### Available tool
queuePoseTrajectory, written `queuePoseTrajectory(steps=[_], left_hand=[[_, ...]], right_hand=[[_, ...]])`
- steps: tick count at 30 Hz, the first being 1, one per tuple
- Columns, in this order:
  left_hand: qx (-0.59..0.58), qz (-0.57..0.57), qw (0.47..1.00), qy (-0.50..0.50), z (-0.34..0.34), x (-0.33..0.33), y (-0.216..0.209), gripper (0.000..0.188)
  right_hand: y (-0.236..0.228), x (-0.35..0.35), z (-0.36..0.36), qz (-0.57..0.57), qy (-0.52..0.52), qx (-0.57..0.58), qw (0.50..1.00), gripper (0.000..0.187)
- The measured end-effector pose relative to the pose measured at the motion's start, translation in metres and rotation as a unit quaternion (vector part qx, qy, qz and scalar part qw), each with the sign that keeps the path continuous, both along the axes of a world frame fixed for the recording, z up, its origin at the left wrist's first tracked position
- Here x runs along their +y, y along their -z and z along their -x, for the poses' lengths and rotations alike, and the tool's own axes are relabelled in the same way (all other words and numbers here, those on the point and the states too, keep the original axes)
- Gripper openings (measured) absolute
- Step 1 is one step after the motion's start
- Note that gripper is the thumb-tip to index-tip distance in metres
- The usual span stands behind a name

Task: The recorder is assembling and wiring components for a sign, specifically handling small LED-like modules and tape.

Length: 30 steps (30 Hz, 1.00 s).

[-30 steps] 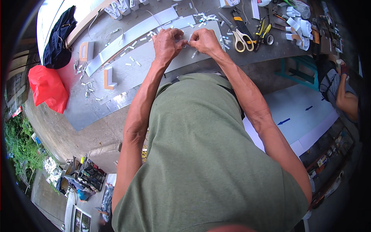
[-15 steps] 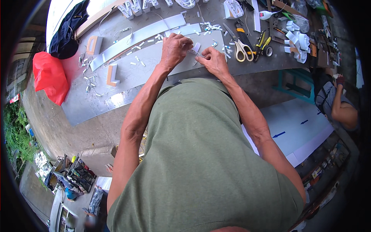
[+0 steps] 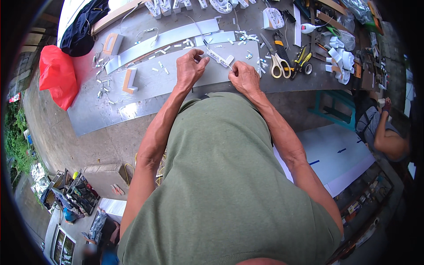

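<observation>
Between my hands, over the grey sheet on the table, is a small white angular piece with thin wires. My right hand is closed, its fingertips pinching a thin white wire at the piece's near end. On the other side, my left hand has thumb and forefinger pinched together near the far end of the piece; what they hold, if anything, is too small to make out. A dark wire end sticks up beyond the left fingertips. Small white modules lie scattered around the sheet.
Scissors, yellow-black pliers and a tape roll lie to the right. White raised letters stand at the back. A red bag hangs at the left edge. A person is at far right.
The white piece has come into plainer view between my hands. My left hand has moved left and nearer, away from the right hand, whose fingers have closed.
</observation>
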<state>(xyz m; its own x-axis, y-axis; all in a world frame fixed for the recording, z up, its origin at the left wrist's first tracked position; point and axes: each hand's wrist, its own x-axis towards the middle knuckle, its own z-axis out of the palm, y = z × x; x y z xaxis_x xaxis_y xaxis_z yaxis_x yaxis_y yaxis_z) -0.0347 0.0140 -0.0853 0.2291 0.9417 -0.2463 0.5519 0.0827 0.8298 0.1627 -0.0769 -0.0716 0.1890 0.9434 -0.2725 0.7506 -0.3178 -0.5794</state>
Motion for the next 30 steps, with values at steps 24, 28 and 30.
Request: queuePoseTrajectory(steps=[24,28,30], left_hand=[[-0.008,-0.205,0.952,0.228,-0.033,0.028,-0.018,0.033],[-0.065,-0.193,0.921,0.331,-0.039,0.001,-0.022,0.038],[-0.06,-0.176,0.914,0.36,-0.042,-0.005,-0.021,0.039]], right_hand=[[-0.007,-0.012,-0.021,-0.05,0.092,0.263,0.959,0.029],[-0.022,-0.001,-0.022,-0.012,0.082,0.267,0.96,0.028],[-0.033,0.006,-0.022,-0.004,0.067,0.27,0.96,0.028]])
